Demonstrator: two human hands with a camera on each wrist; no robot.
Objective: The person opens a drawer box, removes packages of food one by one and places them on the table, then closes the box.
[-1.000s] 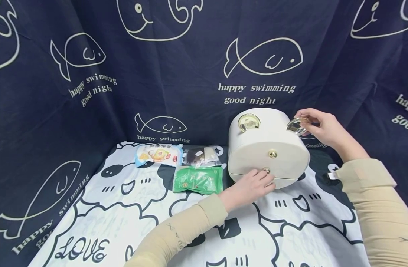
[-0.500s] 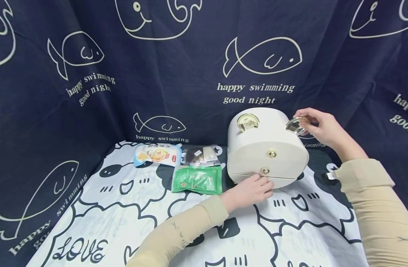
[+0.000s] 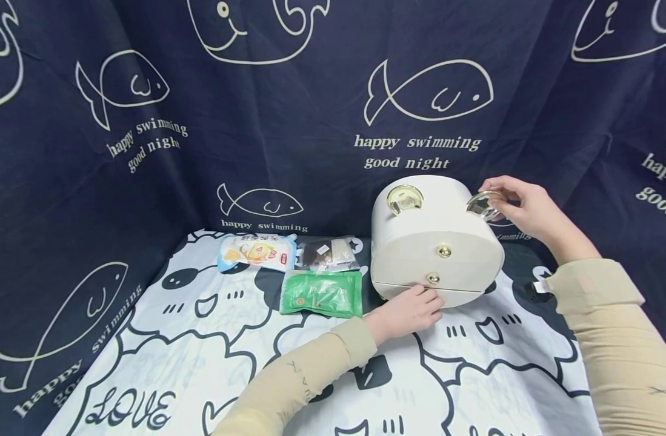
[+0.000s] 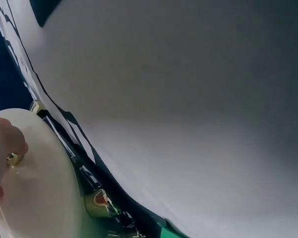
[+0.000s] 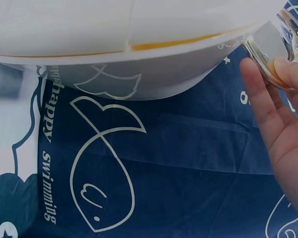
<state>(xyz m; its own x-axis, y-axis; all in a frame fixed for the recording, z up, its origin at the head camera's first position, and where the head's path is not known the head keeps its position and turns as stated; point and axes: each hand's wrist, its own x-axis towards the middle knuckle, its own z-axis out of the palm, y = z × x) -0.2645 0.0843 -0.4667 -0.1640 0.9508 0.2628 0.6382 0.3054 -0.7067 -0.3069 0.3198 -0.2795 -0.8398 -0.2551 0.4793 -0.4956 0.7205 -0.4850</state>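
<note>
A white rounded storage box [image 3: 411, 254] stands at the right of the table, with two gold-rimmed round ears on top and gold knobs on its front. My left hand [image 3: 411, 312] is at the front of its lower drawer [image 3: 463, 298], which is shut. In the left wrist view, bent fingers sit at a small gold knob [image 4: 14, 158] that the hand hides from the head view. My right hand [image 3: 520, 203] pinches the right ear [image 3: 482, 204] between thumb and fingers. In the right wrist view, the thumb presses on that ear's rim [image 5: 268, 72].
Left of the box lie a green packet [image 3: 322, 293], a blue-and-white pouch [image 3: 256, 251] and a clear bag with dark contents [image 3: 327, 254]. A navy curtain [image 3: 256, 133] hangs close behind. A patterned white cloth [image 3: 191, 363] covers the table.
My left hand has moved down slightly from the middle knob to the lower drawer, uncovering that knob. The right hand keeps its hold on the ear. The packets have not moved.
</note>
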